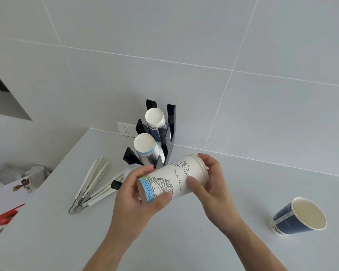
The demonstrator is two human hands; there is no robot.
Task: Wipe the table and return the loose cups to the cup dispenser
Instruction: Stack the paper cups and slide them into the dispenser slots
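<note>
I find both hands on a nested stack of white paper cups [172, 180], held clear of the bench [184, 241] just in front of the black cup dispenser [160, 141].

- **Grip:** The left hand [137, 194] is wrapped around the base end, thumb underneath near the blue band. The right hand [209, 178] closes on the rim end, thumb on the printed side and fingers [207, 159] curled over the lip. Both sets of fingers are closed on the stack.
- **Long axis:** The stack lies close to horizontal, base toward the lower left, rims toward the upper right and slightly raised.
- **Governing relation:** The dispenser's two loaded columns [147, 147] lean with their open mouths up and toward the camera. The held stack lies across that line, not along it. In my judgement the stack must be swung base-down onto a column's axis before it can be seated.
- **Nearer hand:** The left hand sits nearest the front column, just below it.
- **Outstanding:** A blue cup [297, 218] stands on the bench well to the right, nearer the right hand and not yet collected.
- **Other:** White tongs [92, 184] lie left of the dispenser. I see no cloth in either hand.
</note>
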